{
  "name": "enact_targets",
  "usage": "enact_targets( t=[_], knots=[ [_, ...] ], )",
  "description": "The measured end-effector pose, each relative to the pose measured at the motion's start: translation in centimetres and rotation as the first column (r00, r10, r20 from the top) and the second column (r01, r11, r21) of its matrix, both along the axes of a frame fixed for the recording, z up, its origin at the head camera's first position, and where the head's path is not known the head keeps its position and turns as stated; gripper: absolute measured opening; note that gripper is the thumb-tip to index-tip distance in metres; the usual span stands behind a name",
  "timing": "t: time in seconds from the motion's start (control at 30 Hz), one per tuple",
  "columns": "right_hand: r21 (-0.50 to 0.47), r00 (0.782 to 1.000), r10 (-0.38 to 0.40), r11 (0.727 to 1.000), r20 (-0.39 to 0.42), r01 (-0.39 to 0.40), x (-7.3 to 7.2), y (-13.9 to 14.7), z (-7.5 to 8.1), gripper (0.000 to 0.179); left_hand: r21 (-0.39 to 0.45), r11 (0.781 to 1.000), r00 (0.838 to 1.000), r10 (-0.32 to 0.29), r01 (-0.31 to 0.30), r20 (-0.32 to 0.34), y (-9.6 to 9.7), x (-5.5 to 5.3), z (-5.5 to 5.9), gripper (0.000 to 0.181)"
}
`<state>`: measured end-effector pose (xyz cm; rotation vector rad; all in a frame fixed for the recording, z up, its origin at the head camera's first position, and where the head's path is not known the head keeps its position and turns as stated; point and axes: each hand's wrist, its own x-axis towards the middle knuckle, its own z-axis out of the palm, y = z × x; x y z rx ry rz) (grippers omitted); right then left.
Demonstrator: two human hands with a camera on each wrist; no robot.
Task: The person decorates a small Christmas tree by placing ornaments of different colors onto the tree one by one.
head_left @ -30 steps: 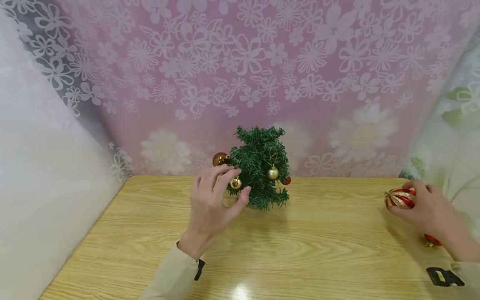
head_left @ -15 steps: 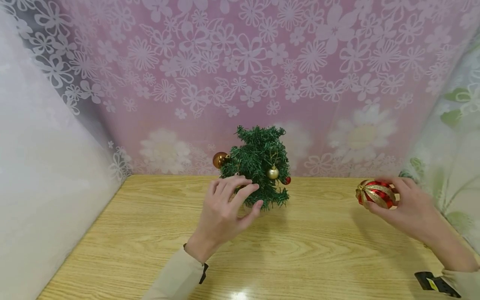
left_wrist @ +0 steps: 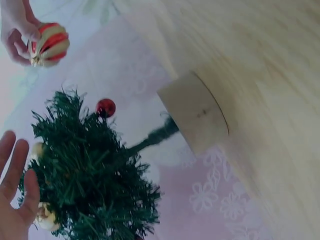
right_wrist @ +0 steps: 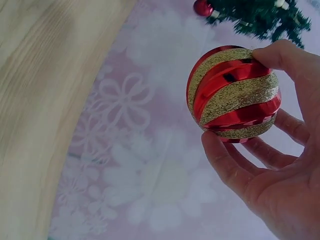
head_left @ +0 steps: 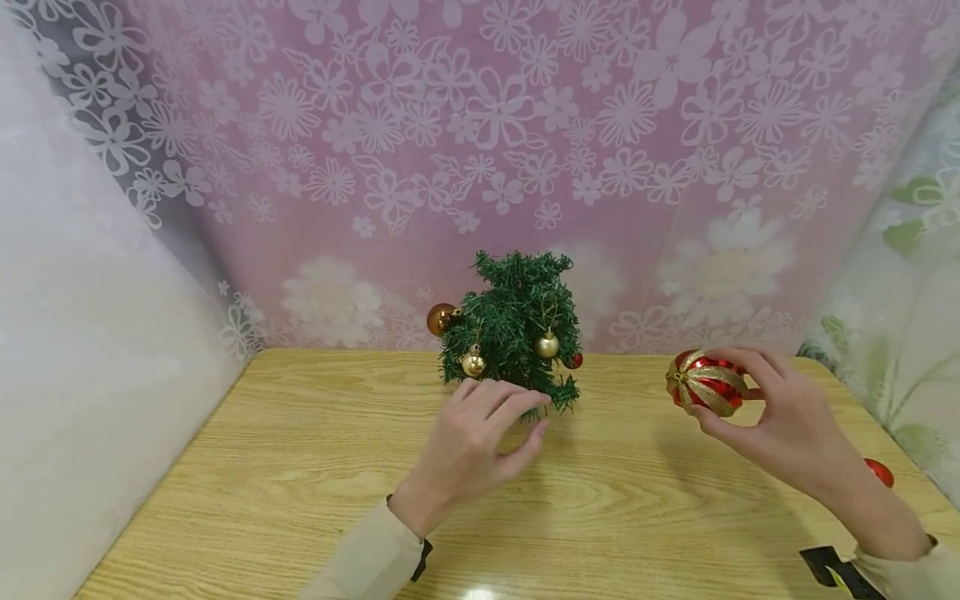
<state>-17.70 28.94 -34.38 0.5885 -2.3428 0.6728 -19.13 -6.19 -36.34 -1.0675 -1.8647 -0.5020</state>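
Note:
My right hand (head_left: 787, 417) grips a large red bauble with gold glitter stripes (head_left: 705, 383) between thumb and fingers, held above the table's right half. In the right wrist view the striped bauble (right_wrist: 235, 95) fills the grasp. My left hand (head_left: 480, 442) is in front of the small green Christmas tree (head_left: 517, 308), fingers loosely bent and holding nothing. It hides the tree's base in the head view; the left wrist view shows that pale round base (left_wrist: 195, 112). On the tree hang two gold baubles, one on the left (head_left: 473, 363) and one on the right (head_left: 547, 344).
A brown bauble (head_left: 441, 319) is at the tree's left side and a small red bauble (head_left: 576, 360) at its right. Another red bauble (head_left: 879, 472) lies on the wooden table (head_left: 300, 500) behind my right wrist. A pink floral curtain (head_left: 450, 167) stands behind the table.
My right hand has carried the striped bauble left from the table's right edge toward the tree. My left hand has moved right and down, uncovering the left gold bauble.

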Motion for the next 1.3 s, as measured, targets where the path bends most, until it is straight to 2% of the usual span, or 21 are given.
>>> enact_targets(
  t=[0.13, 0.27, 0.4, 0.47, 0.5, 0.63, 0.7, 0.77, 0.83, 0.93, 1.1, 1.2, 1.3],
  knots=[
    [0.029, 0.998, 0.044, 0.999, -0.052, -0.043, 0.2, -1.2, 0.3, 0.073, 0.014, 0.998, 0.993, -0.059, 0.058, 0.106, 0.5, 0.4, -0.3, 0.025],
    [0.041, 0.992, 0.094, 0.995, -0.082, -0.091, 0.4, -2.2, 0.3, 0.065, 0.04, 0.995, 0.971, -0.103, 0.097, 0.215, 1.1, 0.9, -0.5, 0.022],
    [0.045, 0.986, 0.132, 0.991, -0.101, -0.128, 0.7, -3.2, 0.1, 0.064, 0.071, 0.99, 0.93, -0.142, 0.125, 0.339, 1.6, 1.5, -0.5, 0.021],
    [0.044, 0.983, 0.146, 0.989, -0.11, -0.142, 0.8, -3.7, 0.0, 0.07, 0.1, 0.986, 0.887, -0.165, 0.135, 0.431, 1.9, 1.8, -0.5, 0.021],
    [0.046, 0.981, 0.158, 0.987, -0.111, -0.154, 0.9, -3.9, -0.1, 0.07, 0.123, 0.983, 0.856, -0.18, 0.137, 0.485, 2.0, 1.9, -0.4, 0.021],
    [0.034, 0.971, 0.206, 0.979, -0.12, -0.203, 1.2, -4.7, -0.5, 0.069, 0.222, 0.968, 0.708, -0.236, 0.114, 0.666, 2.5, 2.4, -0.3, 0.02],
    [0.033, 0.967, 0.223, 0.975, -0.121, -0.221, 1.3, -5.1, -0.6, 0.068, 0.268, 0.958, 0.645, -0.268, 0.1, 0.716, 2.8, 2.6, -0.3, 0.019],
    [0.031, 0.963, 0.241, 0.971, -0.123, -0.239, 1.4, -5.5, -0.7, 0.066, 0.301, 0.95, 0.606, -0.29, 0.087, 0.741, 3.0, 2.7, -0.4, 0.019],
    [0.036, 0.96, 0.25, 0.968, -0.124, -0.247, 1.6, -6.0, -0.7, 0.065, 0.325, 0.942, 0.581, -0.309, 0.08, 0.753, 3.2, 2.7, -0.4, 0.019],
    [0.054, 0.959, 0.259, 0.966, -0.12, -0.254, 1.9, -6.6, -0.6, 0.065, 0.329, 0.941, 0.573, -0.309, 0.071, 0.759, 3.4, 2.8, -0.5, 0.02],
    [0.08, 0.957, 0.262, 0.964, -0.121, -0.254, 2.4, -7.4, -0.5, 0.063, 0.288, 0.956, 0.583, -0.266, 0.056, 0.768, 3.5, 2.9, -0.7, 0.024],
    [0.1, 0.957, 0.263, 0.963, -0.126, -0.251, 2.5, -7.8, -0.5, 0.063, 0.286, 0.956, 0.598, -0.266, 0.063, 0.756, 3.6, 3.0, -0.9, 0.021],
    [0.116, 0.958, 0.255, 0.964, -0.129, -0.241, 2.6, -8.0, -0.6, 0.064, 0.295, 0.953, 0.622, -0.273, 0.071, 0.734, 3.7, 2.9, -1.0, 0.014]
  ],
)
